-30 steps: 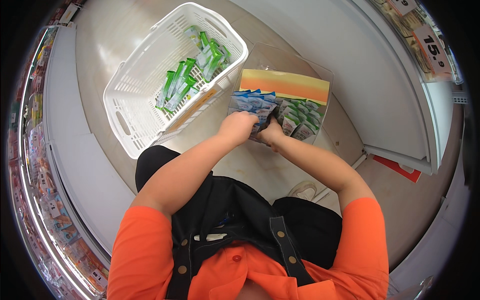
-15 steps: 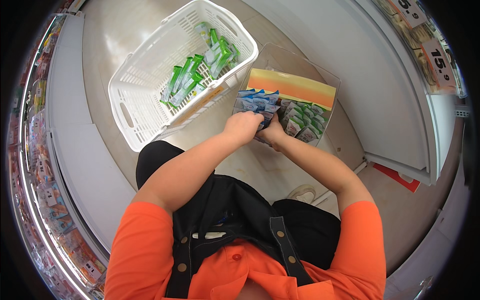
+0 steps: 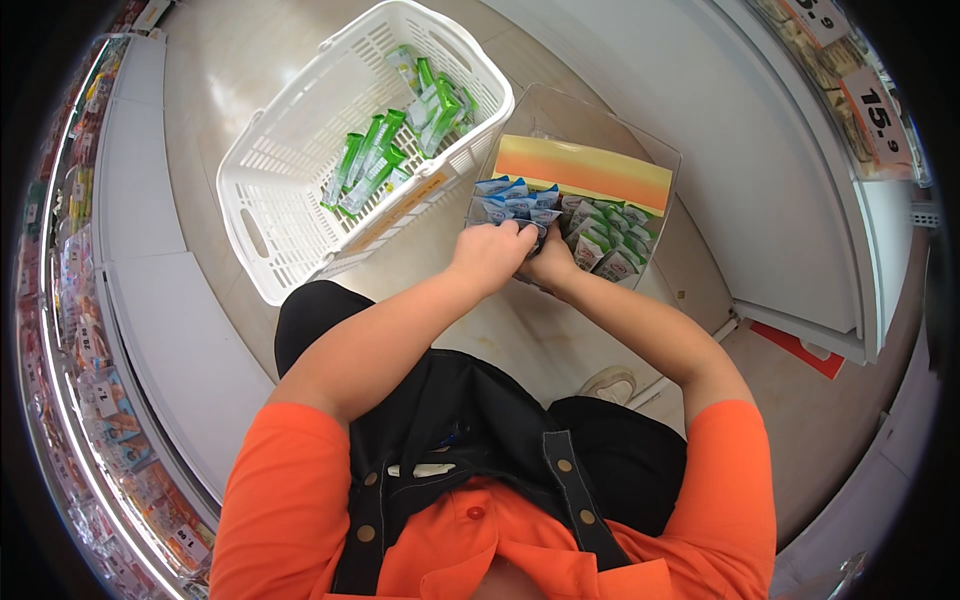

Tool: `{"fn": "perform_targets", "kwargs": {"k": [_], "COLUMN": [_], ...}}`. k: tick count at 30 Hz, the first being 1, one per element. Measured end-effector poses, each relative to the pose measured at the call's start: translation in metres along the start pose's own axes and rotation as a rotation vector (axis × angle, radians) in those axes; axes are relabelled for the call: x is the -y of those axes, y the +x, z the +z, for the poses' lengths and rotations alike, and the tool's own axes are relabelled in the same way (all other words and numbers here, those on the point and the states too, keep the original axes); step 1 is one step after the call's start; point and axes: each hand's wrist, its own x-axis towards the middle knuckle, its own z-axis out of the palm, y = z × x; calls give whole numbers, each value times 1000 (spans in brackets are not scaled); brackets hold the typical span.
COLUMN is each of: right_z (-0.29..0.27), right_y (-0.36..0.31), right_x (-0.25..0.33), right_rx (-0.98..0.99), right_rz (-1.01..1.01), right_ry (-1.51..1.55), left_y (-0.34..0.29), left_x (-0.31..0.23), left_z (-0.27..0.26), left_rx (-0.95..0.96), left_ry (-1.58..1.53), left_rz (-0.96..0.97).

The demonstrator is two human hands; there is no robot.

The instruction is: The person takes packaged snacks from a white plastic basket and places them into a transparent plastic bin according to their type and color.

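Observation:
A clear plastic box point(image 3: 655, 150) stands on the floor before me, holding upright blue-and-white packets point(image 3: 517, 192) on its left and green-and-white packets point(image 3: 612, 240) on its right. At the front of the blue row, my left hand point(image 3: 490, 255) is closed with its fingers curled over a small dark-blue packet point(image 3: 541, 234). My right hand point(image 3: 550, 262) meets it from the other side, fingers wrapped around the same packet and partly hidden among the rows. Most of that packet is covered by both hands.
A white basket point(image 3: 300, 125) with several green packets point(image 3: 375, 160) stands left of the box. Behind the packets rises a yellow-orange card point(image 3: 585, 175). White shelf units flank the aisle, with stocked goods point(image 3: 110, 400) along the left. A red sheet point(image 3: 798, 348) lies at the right unit's foot.
Both hands have shifted very slightly at the front of the blue row, the left fingers curling further over the packet. The box and basket stay in place.

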Motion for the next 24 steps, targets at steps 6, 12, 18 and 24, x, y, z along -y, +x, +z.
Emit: {"fn": "perform_targets", "kwargs": {"k": [6,12,18,24], "right_z": [11,12,26,7], "right_y": [5,18,11,-11], "right_x": [-4,-20,-6,18], "right_rx": [-18,-39,-119,32], "right_rz": [-13,18,-113,46], "right_ry": [71,55,173,156], "left_y": [6,9,4,14], "left_x": [7,23,20,21], "left_z": [-1,26,15,17], "left_rx": [-434,-219,-110,-49], "left_ry": [181,196,60,140], "left_rz": [91,-50,-49,-29]}}
